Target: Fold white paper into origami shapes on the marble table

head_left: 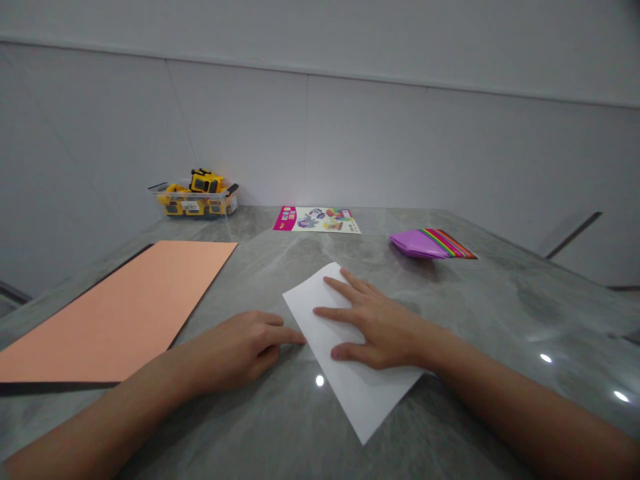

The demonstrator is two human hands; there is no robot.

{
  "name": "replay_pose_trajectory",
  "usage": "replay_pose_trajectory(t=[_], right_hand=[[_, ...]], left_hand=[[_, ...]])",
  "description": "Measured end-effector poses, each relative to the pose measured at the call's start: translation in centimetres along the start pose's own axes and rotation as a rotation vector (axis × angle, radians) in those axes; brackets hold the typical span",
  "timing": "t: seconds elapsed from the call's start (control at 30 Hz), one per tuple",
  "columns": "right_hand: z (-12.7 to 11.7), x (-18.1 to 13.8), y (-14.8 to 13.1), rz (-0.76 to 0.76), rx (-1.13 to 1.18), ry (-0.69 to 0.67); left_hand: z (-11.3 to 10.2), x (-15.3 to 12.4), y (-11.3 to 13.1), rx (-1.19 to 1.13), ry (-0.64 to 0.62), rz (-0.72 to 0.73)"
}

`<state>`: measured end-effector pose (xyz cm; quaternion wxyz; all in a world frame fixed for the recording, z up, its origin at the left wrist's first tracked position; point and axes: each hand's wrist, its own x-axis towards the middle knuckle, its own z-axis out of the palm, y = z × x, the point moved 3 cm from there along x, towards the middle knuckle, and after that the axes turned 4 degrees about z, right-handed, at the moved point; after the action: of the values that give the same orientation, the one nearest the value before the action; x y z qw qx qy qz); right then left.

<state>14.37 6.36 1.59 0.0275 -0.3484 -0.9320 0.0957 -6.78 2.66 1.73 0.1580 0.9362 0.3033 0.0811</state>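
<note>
A white sheet of paper [345, 373] lies slanted on the grey marbled table, one corner pointing toward me. My right hand [370, 327] rests flat on it with the fingers spread, covering part of its right side. At the sheet's left edge, the index fingertip of my left hand [260, 350] touches or nearly touches the paper. That index finger is stretched out while the other fingers bend loosely, and nothing shows in the hand. Whether the sheet is folded in layers is hard to tell.
Left of my left arm lie large orange sheets [135, 300] over a dark one. Along the back stand a clear plastic box [200, 200] of yellow toy vehicles and a printed picture sheet [317, 220]. A purple pack with rainbow stripes [425, 244] lies at the right.
</note>
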Motion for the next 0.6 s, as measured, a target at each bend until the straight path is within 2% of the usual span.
replay_pose_trajectory(t=[0.6], right_hand=[[0.02,-0.02,-0.01,0.006,-0.023,0.0]], left_hand=[[-0.01,0.15,-0.06,-0.01,-0.015,0.003]])
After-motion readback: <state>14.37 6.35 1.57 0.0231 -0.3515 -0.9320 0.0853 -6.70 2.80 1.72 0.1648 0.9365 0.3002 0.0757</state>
